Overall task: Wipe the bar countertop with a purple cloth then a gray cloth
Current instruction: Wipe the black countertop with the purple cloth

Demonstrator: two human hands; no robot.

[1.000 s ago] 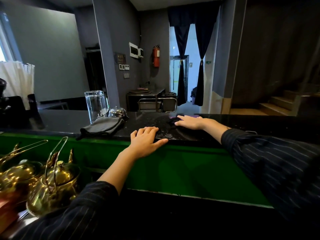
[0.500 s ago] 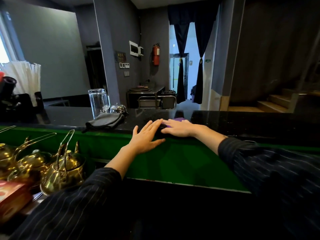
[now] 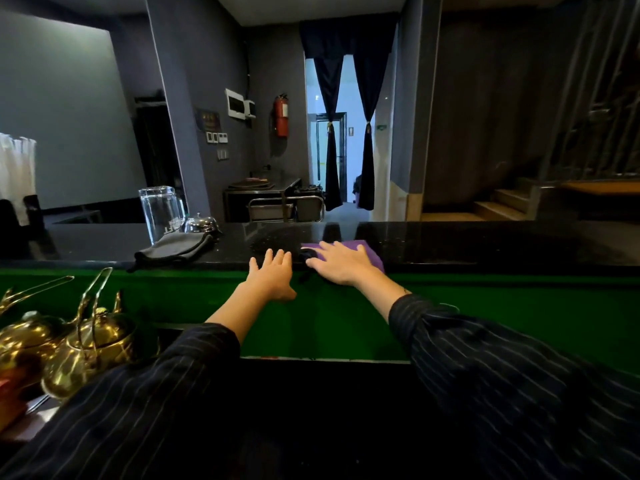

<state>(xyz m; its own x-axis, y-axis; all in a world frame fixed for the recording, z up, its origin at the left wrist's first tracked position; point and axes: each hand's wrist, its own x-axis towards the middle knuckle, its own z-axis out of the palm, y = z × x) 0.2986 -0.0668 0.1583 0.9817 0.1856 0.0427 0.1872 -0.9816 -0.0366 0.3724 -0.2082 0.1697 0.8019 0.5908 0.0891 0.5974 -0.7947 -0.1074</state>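
Note:
The black bar countertop runs across the view above a green front panel. My right hand lies flat, fingers spread, pressing on the purple cloth near the counter's front edge; most of the cloth is hidden under the hand. My left hand rests open on the front edge just left of it, holding nothing. The gray cloth lies folded on the counter further left, apart from both hands.
A tall clear glass and a silver call bell stand behind the gray cloth. Brass teapots sit on the lower shelf at the left. A doorway with dark curtains and steps lie beyond the counter.
My right hand has slid the purple cloth back toward the front edge and then slightly right, uncovering more of the cloth. My left hand stays on the front edge, open throughout.

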